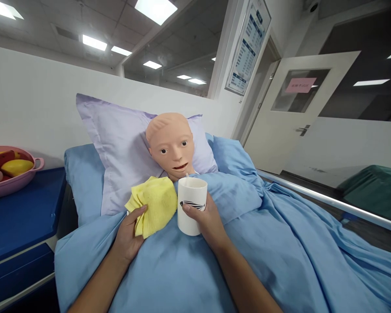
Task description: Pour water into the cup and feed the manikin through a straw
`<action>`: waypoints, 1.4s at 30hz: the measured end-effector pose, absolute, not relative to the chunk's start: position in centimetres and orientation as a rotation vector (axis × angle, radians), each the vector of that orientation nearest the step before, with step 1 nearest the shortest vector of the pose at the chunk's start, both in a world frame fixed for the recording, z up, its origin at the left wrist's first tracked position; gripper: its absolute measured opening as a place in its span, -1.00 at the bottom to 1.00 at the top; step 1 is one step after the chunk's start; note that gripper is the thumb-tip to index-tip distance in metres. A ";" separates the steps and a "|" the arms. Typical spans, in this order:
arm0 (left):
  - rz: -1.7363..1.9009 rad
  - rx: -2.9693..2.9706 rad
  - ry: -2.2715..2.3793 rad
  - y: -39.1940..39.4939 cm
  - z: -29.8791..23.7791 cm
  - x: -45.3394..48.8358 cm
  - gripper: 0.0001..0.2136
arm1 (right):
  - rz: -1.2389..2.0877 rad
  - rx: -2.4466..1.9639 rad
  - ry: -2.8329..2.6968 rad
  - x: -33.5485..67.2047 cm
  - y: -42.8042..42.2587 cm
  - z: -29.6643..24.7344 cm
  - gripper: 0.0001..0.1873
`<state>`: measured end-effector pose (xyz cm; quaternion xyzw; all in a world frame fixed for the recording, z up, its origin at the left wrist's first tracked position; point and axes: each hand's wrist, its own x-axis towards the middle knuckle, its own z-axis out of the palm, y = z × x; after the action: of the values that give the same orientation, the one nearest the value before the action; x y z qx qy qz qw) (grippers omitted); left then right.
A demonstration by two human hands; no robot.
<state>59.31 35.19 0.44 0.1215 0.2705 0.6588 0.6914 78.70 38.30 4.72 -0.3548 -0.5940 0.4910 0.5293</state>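
A training manikin (171, 145) lies in bed with its head on a lilac pillow (120, 143), mouth slightly parted. My left hand (129, 237) is closed on a folded yellow cloth (156, 206), thumb on top, just below the manikin's chin on the left. Wrapped round a white mug (189, 224) with a black printed design, my right hand (210, 219) holds it upright in front of the manikin's neck. A thin pale stick or straw tip shows above the mug's rim; its lower part is hidden. The mug's contents cannot be seen.
Blue bedding (267, 243) covers the bed. On the left, a blue-topped bedside cabinet (22, 213) bears a pink basin (16, 184) with fruit. A metal bed rail (332, 202) runs along the right side. Beyond it stands an open door (289, 117).
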 end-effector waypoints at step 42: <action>1.569 2.045 0.835 43.1 7.7 65.2 -0.72 | 1.030 -0.665 -0.906 79.0 39.1 3.6 -0.36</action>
<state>65.20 43.13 7.69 0.7372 0.3012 0.5655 0.2146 79.00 39.06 3.63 -0.3013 -0.4106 0.4664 0.7233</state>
